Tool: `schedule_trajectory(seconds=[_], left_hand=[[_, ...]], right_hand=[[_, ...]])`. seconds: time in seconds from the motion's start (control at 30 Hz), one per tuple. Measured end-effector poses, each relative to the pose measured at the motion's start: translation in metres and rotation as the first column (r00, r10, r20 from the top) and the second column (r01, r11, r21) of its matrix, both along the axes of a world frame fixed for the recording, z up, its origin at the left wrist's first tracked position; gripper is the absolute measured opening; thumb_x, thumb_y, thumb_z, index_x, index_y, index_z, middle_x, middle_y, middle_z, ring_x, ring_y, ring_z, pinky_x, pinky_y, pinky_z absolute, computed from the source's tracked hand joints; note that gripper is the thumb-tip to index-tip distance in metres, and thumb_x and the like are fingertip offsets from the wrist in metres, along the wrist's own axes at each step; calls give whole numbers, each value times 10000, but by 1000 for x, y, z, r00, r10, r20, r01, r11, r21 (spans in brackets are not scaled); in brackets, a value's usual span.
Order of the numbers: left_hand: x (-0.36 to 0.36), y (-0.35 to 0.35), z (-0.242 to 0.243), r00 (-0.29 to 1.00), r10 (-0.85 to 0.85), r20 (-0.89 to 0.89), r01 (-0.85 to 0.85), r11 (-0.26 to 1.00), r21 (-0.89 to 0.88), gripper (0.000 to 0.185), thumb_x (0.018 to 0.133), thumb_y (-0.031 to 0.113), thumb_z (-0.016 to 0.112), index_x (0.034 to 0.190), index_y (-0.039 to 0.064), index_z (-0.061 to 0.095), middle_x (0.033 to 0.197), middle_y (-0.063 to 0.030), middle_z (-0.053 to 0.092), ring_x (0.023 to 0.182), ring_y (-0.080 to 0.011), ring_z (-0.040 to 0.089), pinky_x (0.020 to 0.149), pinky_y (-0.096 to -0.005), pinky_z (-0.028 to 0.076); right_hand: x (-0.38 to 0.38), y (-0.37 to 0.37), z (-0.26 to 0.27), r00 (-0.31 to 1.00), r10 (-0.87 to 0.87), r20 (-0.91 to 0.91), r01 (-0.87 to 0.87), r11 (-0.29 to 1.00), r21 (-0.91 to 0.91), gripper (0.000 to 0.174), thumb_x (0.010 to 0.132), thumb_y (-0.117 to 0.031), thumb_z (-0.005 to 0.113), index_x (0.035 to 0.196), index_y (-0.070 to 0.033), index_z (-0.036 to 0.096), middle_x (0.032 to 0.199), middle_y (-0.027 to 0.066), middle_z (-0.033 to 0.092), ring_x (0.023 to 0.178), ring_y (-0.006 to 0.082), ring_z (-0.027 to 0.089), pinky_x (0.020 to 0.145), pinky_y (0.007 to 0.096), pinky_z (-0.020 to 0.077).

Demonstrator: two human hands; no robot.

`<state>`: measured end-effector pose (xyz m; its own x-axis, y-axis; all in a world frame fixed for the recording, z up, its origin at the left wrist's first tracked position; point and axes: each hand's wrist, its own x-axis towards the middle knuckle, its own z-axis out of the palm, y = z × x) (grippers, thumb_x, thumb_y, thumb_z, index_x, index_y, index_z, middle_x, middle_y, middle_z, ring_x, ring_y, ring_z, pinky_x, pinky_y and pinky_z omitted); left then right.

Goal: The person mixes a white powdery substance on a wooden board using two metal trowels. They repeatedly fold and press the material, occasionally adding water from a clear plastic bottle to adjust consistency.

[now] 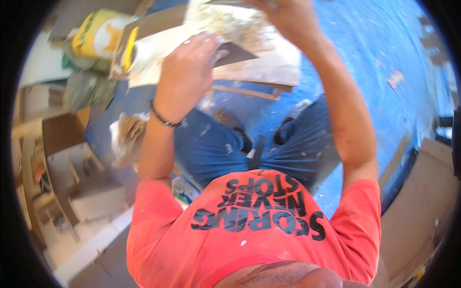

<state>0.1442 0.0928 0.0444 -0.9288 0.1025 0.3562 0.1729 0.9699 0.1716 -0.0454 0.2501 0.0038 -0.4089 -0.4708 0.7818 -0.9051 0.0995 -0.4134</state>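
My left hand (189, 70), with a dark beaded bracelet at the wrist, is closed around a flat dark-grey blade (236, 54), seemingly a scraper or filling knife. It is over a pale board (259, 70) smeared with whitish and brownish material (248, 30). At the top edge of the picture my right hand (288, 14) reaches over the far side of the board. Another thin dark blade (230, 3) lies by its fingers; the cut-off view hides how the fingers meet it. A white roll or cup (143, 55) and a yellow-handled tool (130, 48) are left of my left hand.
A yellow and white bucket (102, 34) stands at upper left, near a grey-green cloth or bag (90, 90). Open wooden compartments (68, 158) hold small items at left. Blue sheeting (371, 54) covers the floor. Crumpled paper or plastic (129, 136) lies beside my leg; brown board (417, 201) is at right.
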Motion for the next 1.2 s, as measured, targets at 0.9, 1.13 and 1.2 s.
schedule_trajectory(seconds=[0.9, 1.13, 1.2], left_hand=[[137, -153, -74, 499, 779, -380, -658, 626, 419, 341, 1069, 262, 544, 1257, 22, 694, 1251, -156, 693, 1145, -320, 667, 1006, -434, 514], [256, -179, -223, 315, 929, -194, -846, 368, 387, 343, 1029, 139, 602, 1352, 29, 579, 1319, -155, 633, 1178, -274, 636, 914, -386, 583], [231, -147, -228, 218, 953, 212, -542, -63, 838, 410, 961, 150, 670, 1321, -17, 563, 1279, -196, 626, 1149, -240, 634, 977, -359, 510]], right_hand=[[-9, -1, -19, 963, -67, 262, 93, 992, -89, 189, 826, -180, 766, 1008, -156, 811, 976, 88, 769, 889, 297, 732, 786, 408, 572], [-2, 29, 11, 923, -96, 373, 101, 995, 7, 272, 917, -108, 780, 1168, -5, 764, 1055, 83, 787, 959, 127, 710, 862, 291, 554], [-14, 24, 8, 910, -127, 396, 171, 982, -79, 310, 908, -69, 786, 1194, 45, 740, 1094, 100, 775, 1011, 153, 714, 948, 260, 527]])
